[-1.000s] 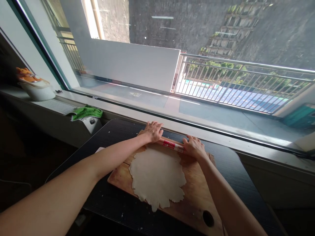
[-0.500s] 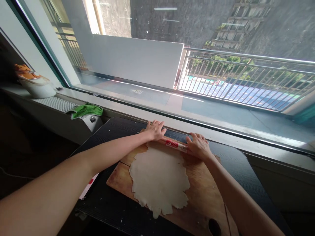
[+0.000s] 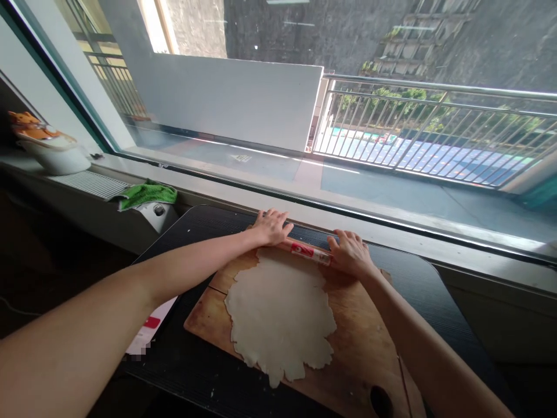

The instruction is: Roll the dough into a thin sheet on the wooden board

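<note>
A wooden rolling pin [image 3: 308, 253] with a red and white label lies across the far edge of a large, thin sheet of dough [image 3: 281, 313]. My left hand [image 3: 272, 226] rests palm-down on the pin's left part, fingers stretched out past it. Over the right part lies my right hand [image 3: 350, 251], its fingers likewise spread and pointing away from me. Both hands cover the pin's ends. The dough has a ragged outline and sits on a wooden board [image 3: 361, 348], its near edge hanging slightly over the board's edge.
The board lies on a black table [image 3: 174, 360] against a window sill. A pink and white flat object [image 3: 152, 325] is partly behind my left forearm. Left on the ledge are a green cloth [image 3: 148, 194] and a white pot [image 3: 56, 154] with an orange figure.
The view has shifted slightly, so the ledge items sit further left. Both hands and the rolling pin appear a little further from me; the dough looks much the same.
</note>
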Action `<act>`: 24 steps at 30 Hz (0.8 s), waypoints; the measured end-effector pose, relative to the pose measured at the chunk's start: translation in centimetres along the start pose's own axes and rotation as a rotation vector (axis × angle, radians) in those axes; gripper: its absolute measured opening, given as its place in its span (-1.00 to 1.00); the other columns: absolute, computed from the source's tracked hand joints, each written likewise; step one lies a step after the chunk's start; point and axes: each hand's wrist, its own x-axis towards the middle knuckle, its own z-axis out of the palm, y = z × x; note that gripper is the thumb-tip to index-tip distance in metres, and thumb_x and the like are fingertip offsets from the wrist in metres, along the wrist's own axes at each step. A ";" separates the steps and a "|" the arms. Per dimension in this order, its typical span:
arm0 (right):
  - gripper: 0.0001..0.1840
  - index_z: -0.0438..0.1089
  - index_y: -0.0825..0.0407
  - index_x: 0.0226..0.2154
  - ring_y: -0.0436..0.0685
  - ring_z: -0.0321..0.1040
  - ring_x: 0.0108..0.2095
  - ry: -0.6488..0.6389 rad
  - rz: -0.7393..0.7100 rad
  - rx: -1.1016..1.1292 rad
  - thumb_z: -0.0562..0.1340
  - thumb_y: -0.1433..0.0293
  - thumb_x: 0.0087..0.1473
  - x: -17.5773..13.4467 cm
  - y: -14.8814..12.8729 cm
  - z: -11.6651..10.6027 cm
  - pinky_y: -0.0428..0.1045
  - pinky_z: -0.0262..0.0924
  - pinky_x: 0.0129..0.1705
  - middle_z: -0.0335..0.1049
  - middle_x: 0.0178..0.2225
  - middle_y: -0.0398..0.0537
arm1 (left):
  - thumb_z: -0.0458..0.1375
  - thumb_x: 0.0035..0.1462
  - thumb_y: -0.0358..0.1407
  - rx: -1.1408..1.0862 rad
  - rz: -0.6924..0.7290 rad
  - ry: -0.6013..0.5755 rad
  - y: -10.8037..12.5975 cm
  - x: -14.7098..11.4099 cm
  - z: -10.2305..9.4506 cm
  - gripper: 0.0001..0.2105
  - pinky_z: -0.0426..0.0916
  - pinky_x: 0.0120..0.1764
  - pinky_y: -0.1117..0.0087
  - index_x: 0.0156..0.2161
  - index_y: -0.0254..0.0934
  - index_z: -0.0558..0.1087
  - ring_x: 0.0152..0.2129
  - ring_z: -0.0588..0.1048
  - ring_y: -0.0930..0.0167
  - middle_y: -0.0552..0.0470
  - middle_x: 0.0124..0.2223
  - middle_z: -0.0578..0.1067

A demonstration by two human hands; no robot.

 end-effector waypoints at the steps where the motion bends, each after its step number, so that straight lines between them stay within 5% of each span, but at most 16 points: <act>1: -0.41 0.20 0.04 0.26 0.31 0.02 0.30 0.002 0.025 0.005 -0.09 0.15 0.31 1.0 0.0 -0.2 0.23 -0.03 0.24 0.17 0.28 0.15 | -0.16 0.34 -0.09 0.004 -0.036 -0.004 0.2 1.0 -0.2 -0.51 0.06 0.23 -0.05 0.25 -0.25 0.26 0.26 0.18 0.16 -0.15 0.26 0.37; 4: -0.40 0.21 0.04 0.26 0.33 0.07 0.27 -0.022 0.061 0.000 -0.09 0.14 0.31 1.6 0.1 -0.2 0.24 0.03 0.21 0.17 0.28 0.20 | -0.16 0.34 -0.11 0.003 -0.076 -0.006 0.3 2.0 -0.5 -0.50 0.03 0.23 -0.08 0.26 -0.28 0.24 0.28 0.14 0.14 -0.17 0.27 0.35; 10: -0.45 0.21 -0.14 0.24 0.27 0.06 0.27 -0.054 -0.091 -0.039 -0.10 0.09 0.31 -2.3 0.2 0.7 0.24 0.03 0.21 0.19 0.27 0.05 | -0.17 0.32 -0.05 0.014 0.022 -0.086 -0.7 -1.4 0.4 -0.54 0.13 0.19 0.01 0.07 -0.15 0.45 0.17 0.30 0.18 -0.06 0.19 0.45; 17: -0.35 0.09 0.03 0.32 0.31 -0.08 0.34 0.037 0.079 -0.020 -0.11 0.11 0.30 0.4 -0.5 -0.3 0.25 -0.11 0.29 0.00 0.36 0.15 | -0.14 0.30 -0.10 0.018 -0.109 -0.017 -0.2 1.9 -0.1 -0.53 0.02 0.24 -0.10 0.18 -0.22 0.38 0.26 0.17 0.12 -0.14 0.28 0.35; 24: -0.43 0.26 0.01 0.23 0.27 -0.05 0.32 0.158 -0.094 -0.136 -0.10 0.16 0.31 -5.7 -1.1 1.2 0.20 -0.09 0.27 0.14 0.30 0.11 | -0.16 0.33 -0.10 0.037 0.027 0.131 -0.9 -4.5 1.0 -0.49 0.00 0.29 0.00 0.24 -0.31 0.31 0.30 0.14 0.18 -0.14 0.33 0.27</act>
